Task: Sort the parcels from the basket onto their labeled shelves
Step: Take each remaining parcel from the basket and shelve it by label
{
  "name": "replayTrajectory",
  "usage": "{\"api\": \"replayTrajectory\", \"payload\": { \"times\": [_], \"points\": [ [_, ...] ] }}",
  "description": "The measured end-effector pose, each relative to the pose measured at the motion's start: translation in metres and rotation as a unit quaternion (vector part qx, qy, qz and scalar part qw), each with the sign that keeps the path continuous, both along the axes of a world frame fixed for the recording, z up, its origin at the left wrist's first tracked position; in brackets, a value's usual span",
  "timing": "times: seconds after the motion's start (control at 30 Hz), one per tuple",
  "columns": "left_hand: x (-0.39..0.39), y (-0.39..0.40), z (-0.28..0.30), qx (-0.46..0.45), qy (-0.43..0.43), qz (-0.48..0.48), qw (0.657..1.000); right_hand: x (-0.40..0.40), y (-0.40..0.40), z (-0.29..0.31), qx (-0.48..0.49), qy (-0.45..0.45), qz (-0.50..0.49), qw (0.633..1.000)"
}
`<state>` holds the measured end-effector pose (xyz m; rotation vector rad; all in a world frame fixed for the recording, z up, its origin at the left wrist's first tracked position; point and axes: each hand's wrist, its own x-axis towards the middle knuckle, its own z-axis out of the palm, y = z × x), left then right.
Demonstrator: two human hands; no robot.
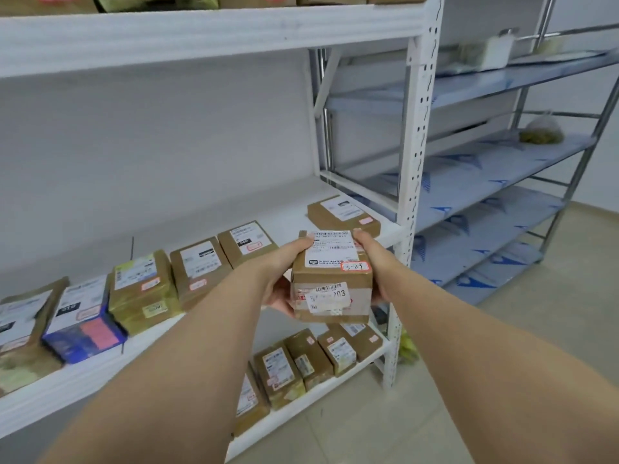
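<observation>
A small brown cardboard parcel (331,283) with a white shipping label and a red-edged sticker reading 3-24 is held up in front of the white shelf unit. My left hand (284,272) grips its left side and my right hand (371,259) grips its right side. The parcel hovers just before the front edge of the middle shelf (288,212), in the gap between a taped box (248,242) and another box (343,214) at the shelf's right end. The basket is not in view.
A row of labelled parcels (144,289) lines the middle shelf to the left. Several more boxes (301,360) sit on the lower shelf. A white perforated upright (415,182) stands right of the parcel. Beyond it is a metal rack (502,169) with a bag.
</observation>
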<state>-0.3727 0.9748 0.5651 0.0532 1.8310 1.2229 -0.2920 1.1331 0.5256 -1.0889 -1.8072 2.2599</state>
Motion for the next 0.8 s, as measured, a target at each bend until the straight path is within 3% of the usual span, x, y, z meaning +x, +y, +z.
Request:
{"api": "replayTrajectory", "payload": {
  "times": [0.23,0.4,0.6,0.8],
  "points": [
    [-0.103,0.049,-0.002,0.003,0.092,-0.004,0.996,-0.095,0.046,0.004,0.054,0.016,-0.037,0.998],
    [-0.173,0.076,0.008,0.036,0.18,0.09,0.979,-0.156,0.096,0.018,0.125,-0.006,-0.106,0.986],
    [-0.222,0.093,-0.002,-0.042,0.214,0.1,0.971,-0.187,0.159,0.016,0.226,0.01,-0.182,0.957],
    [-0.232,0.11,-0.028,-0.063,0.195,0.083,0.975,-0.216,0.165,0.003,0.273,-0.001,-0.083,0.958]
  ]
}}
